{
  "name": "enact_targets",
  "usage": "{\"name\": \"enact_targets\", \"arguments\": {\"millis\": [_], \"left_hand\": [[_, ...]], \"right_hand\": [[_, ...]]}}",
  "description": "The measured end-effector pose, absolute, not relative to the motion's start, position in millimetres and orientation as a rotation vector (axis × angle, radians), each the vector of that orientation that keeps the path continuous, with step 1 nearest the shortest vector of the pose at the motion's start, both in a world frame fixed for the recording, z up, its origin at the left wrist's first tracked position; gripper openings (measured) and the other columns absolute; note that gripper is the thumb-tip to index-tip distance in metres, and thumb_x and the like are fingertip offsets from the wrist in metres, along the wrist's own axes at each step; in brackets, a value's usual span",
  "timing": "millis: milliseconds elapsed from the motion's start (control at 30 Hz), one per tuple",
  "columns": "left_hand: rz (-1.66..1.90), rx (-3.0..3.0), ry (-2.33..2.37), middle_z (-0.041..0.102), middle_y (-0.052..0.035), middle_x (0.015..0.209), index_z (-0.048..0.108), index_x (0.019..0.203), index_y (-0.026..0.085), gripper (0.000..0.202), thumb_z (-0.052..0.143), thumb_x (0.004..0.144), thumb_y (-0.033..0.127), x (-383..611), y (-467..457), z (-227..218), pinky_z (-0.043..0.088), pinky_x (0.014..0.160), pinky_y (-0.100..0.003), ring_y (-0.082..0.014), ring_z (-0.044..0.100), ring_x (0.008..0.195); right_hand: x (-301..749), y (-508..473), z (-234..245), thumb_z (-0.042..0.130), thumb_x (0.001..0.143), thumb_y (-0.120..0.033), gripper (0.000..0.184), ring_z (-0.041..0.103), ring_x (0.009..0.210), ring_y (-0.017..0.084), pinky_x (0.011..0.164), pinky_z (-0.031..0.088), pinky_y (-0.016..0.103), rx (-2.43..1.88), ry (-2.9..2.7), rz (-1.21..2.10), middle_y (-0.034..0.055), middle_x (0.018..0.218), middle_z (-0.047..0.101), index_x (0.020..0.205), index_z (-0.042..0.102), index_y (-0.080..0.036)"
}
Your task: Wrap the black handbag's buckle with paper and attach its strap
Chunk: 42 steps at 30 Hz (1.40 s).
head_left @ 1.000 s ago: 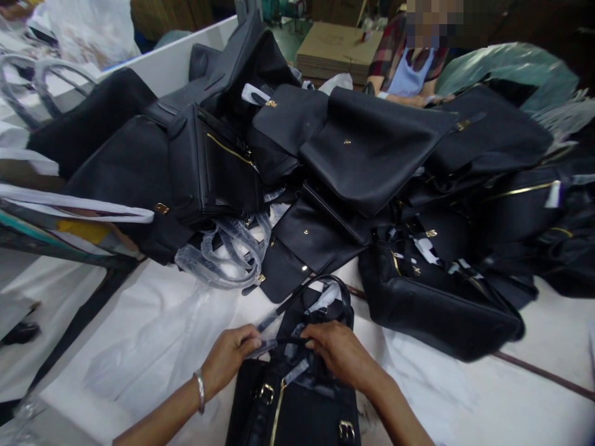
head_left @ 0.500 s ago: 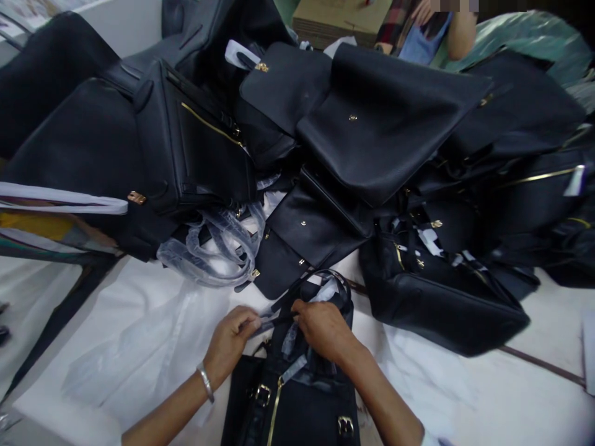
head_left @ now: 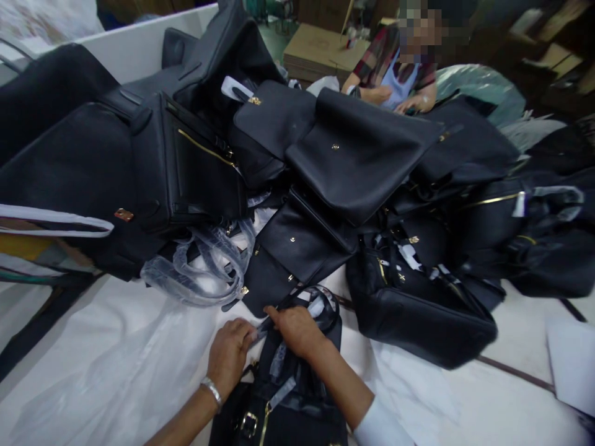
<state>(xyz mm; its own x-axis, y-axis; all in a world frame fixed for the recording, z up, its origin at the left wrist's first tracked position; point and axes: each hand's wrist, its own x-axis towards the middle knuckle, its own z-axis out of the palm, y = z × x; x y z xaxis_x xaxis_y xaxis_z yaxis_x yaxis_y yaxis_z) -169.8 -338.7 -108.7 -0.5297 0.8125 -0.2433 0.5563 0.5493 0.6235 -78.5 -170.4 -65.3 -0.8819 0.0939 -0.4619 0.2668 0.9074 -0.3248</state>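
Note:
A black backpack (head_left: 307, 418) with a gold zipper and a gold buckle lies at the bottom of the view, directly below my hands. My left hand (head_left: 229, 354), a silver bangle on its wrist, pinches the end of a thin black strap (head_left: 266, 324) that has clear plastic film about it. Closed on the same strap, a little further up, is my right hand (head_left: 294, 329). Its fingertips are close to those of the left. A wrapped zipper pull (head_left: 281, 391) lies on the backpack under my right forearm. The looped handle (head_left: 331, 303) is just beyond my right hand.
Black bags are heaped across the table, among them a large flap bag (head_left: 362, 161) and a tote (head_left: 418, 316) at right. Plastic-wrapped straps (head_left: 195, 275) lie at left. White sheeting (head_left: 116, 365) covers the near left. A co-worker (head_left: 395, 80) is behind the heap.
My right hand has slid left along the strap, closer to my left hand. The view has tilted up, bringing more of the co-worker into sight.

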Motion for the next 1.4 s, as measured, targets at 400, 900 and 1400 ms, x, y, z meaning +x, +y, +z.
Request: {"name": "enact_targets", "arguments": {"millis": [400,900,1400], "left_hand": [[1.044,0.678,1.930,0.065,-0.0030,0.094,0.052,0.109,0.022,0.028,0.055,0.082,0.032,-133.6,-397.6,29.1,0.044,0.085,-0.032,-0.0213,0.060,0.093],[0.998,0.815,1.975,0.062,0.0020,0.074,0.059,0.080,0.022,0.020,0.060,0.077,0.042,-79.3,-493.9,112.1,0.045,0.070,-0.026,-0.0194,0.060,0.076],[1.087,0.803,2.043,0.058,0.0037,0.070,0.058,0.078,0.020,0.005,0.056,0.078,0.024,-87.4,-482.7,114.0,0.040,0.065,-0.025,-0.0145,0.054,0.068]], "right_hand": [[-4.8,-220.4,60.8,0.062,0.084,-0.036,0.014,0.054,0.108,0.027,0.093,0.038,0.042,0.468,3.029,-0.423,0.0062,0.111,0.062,0.091,0.061,-0.024],[59.7,-318.3,93.3,0.054,0.089,-0.041,0.031,0.060,0.092,0.018,0.096,0.033,0.034,-0.092,3.120,-0.901,0.0033,0.093,0.068,0.113,0.052,-0.021],[42.3,-292.7,88.9,0.055,0.089,-0.037,0.025,0.061,0.096,0.019,0.095,0.033,0.033,-0.131,2.927,-0.973,0.0040,0.098,0.069,0.108,0.058,-0.021]]}}
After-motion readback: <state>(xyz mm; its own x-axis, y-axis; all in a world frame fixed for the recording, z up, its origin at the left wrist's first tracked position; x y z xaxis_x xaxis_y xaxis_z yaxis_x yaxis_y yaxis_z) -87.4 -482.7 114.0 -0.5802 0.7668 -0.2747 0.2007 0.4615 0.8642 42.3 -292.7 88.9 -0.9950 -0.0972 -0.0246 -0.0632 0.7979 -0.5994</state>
